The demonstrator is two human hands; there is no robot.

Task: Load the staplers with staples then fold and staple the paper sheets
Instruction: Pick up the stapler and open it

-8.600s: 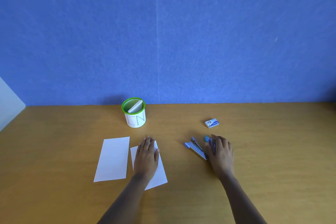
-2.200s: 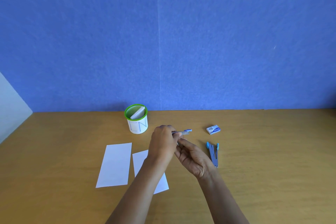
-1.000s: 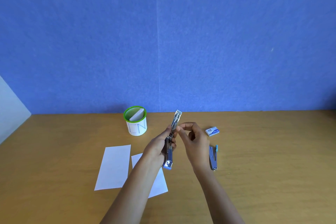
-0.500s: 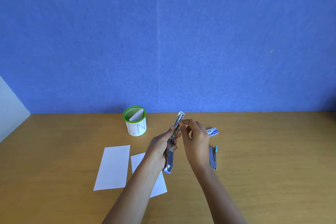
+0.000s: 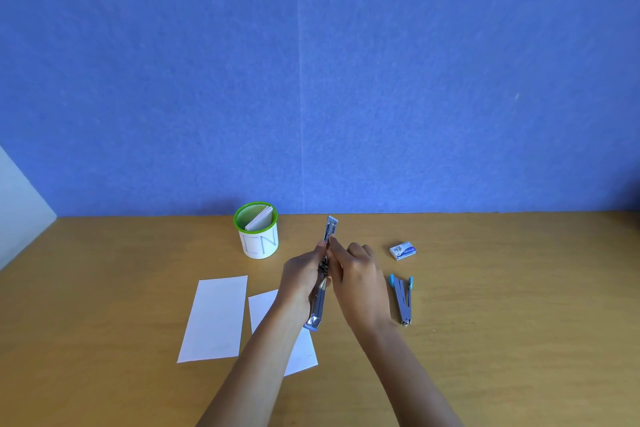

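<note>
Head view: a wooden table point(image 5: 502, 340) is seen against a blue wall point(image 5: 346, 80); a pale panel point(image 5: 17, 198) shows at the far left edge.

An opened stapler point(image 5: 321, 302) is held above the table at centre, swung out nearly straight, its metal upper end toward the wall and its lower end toward the camera; the left hand point(image 5: 301, 279) is wrapped round its middle from the left, fingers closed on it; the right hand point(image 5: 360, 282) is set against it from the right, thumb and forefinger pinched together at the upper arm, the other fingers curled; whether a staple strip is held in that pinch cannot be told.

A second stapler point(image 5: 402, 298) lies on the table just right of the right hand, its arms spread in a V, blue tips toward the wall; a small staple box point(image 5: 402, 250) lies beyond it, apart from it.

Two white paper sheets lie flat to the left: the left sheet point(image 5: 216, 319) fully seen; the right sheet point(image 5: 268, 308) partly covered by the left forearm; the two lie near each other without touching.

A white cup with green rim point(image 5: 258, 243) stands near the wall, with folded paper point(image 5: 260, 221) inside.
</note>
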